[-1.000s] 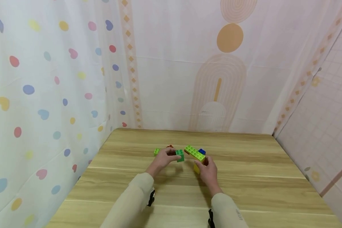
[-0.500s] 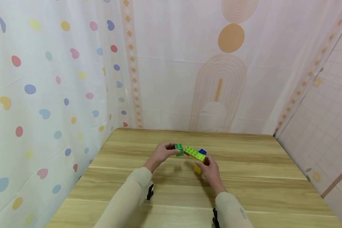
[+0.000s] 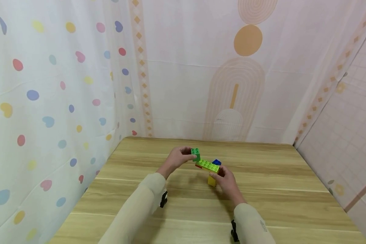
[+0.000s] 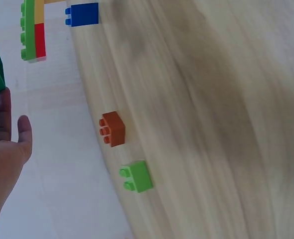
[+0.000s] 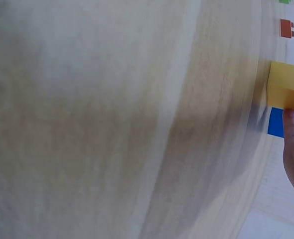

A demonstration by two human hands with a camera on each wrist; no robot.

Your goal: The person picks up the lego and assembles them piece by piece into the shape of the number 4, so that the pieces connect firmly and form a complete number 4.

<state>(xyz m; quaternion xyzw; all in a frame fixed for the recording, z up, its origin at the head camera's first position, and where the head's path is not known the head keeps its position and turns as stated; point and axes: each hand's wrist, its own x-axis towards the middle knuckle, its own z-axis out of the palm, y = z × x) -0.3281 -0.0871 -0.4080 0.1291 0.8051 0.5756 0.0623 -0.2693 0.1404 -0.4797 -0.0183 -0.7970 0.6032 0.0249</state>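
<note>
Green block [image 3: 195, 155], head view: centre of frame, pinched by the left hand [image 3: 177, 158], its fingers narrow, above the left end of the lime strip.
Lime strip [image 3: 208, 165], head view: right of centre, a red block [image 3: 198, 166] and a yellow block [image 3: 211, 180] beneath; the right hand [image 3: 225, 181] grips its right end.
Building step, head view: we judge it as fitting the green block to the strip; next calls for matching studs, then pressing while the right hand steadies.
Sleeve lettering [image 3: 263, 225], head view: lower right, too small for us to read.
Orange brick [image 4: 112, 129], left wrist view: centre-left on the bench [image 4: 212, 124], beside a small lime brick [image 4: 137, 177]; blue brick [image 4: 84, 15] at top. Green block at left edge, apart from the strip. We read no brand.
Yellow block, right wrist view: right edge, held; we cannot tell how the farther fingers lie.
</note>
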